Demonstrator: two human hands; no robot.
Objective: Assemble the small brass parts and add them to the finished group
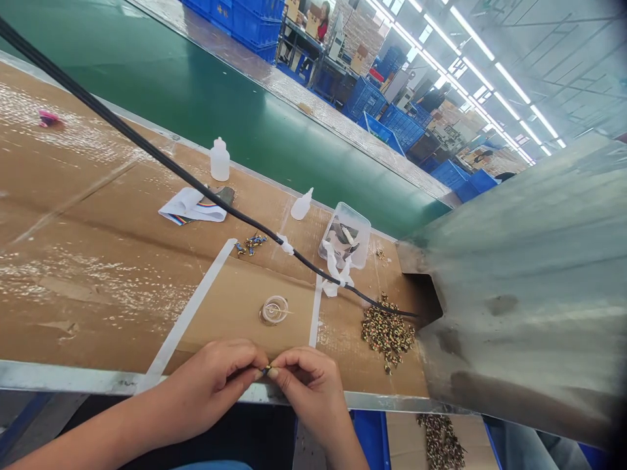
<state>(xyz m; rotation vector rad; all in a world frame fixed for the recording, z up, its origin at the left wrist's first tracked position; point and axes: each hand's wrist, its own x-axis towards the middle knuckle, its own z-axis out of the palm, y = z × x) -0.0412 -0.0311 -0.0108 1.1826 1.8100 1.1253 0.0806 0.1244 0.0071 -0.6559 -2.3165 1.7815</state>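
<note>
My left hand (220, 378) and my right hand (308, 385) meet near the front edge of the bench, fingertips almost touching. Between them is a tiny dark and brass-coloured part (266, 369), pinched from both sides and mostly covered by the fingers. Just beyond the hands, a small round clear dish (275, 311) with a thin stick across it rests on a taped-down cardboard sheet (220, 307). A small group of blue and brass parts (251, 244) lies at the sheet's far edge. To the right sits a large heap of small brass-coloured parts (388, 329).
A black cable (186, 176) crosses above the bench. Behind it stand a white bottle (220, 160), a smaller dropper bottle (302, 205) and a clear plastic box (347, 235). A metal panel (519, 281) blocks the right side. A green conveyor belt (196, 85) runs along the back.
</note>
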